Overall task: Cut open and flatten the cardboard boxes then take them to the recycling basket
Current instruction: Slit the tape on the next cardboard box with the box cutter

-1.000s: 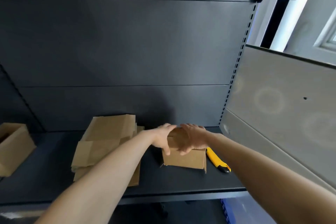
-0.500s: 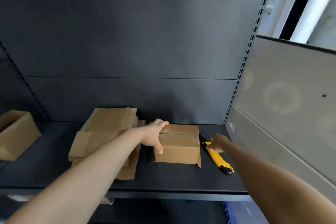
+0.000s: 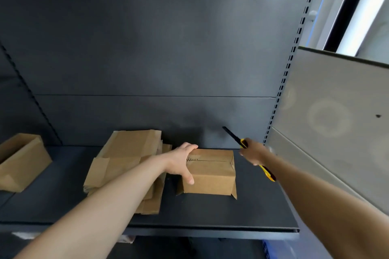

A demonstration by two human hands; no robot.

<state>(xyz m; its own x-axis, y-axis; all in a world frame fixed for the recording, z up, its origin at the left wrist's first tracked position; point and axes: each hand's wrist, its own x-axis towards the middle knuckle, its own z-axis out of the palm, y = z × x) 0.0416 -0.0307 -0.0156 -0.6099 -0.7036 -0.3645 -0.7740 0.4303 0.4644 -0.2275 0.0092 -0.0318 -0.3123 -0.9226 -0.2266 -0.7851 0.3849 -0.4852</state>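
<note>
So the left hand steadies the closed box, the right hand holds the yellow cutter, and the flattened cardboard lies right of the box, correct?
No: the head view shows the flattened cardboard left of the closed box, not right. The left hand, right hand and yellow cutter are as said.

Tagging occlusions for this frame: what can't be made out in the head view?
Head view only:
Closed box: left end hidden under the left hand; marks by its top seam too small to read.
Utility knife: mid-handle covered by the right hand, motion-blurred.
Flattened stack: right part behind the left forearm; sheet count unclear.
Open box: cut off by the left frame edge.
Recycling basket: not in view.
</note>
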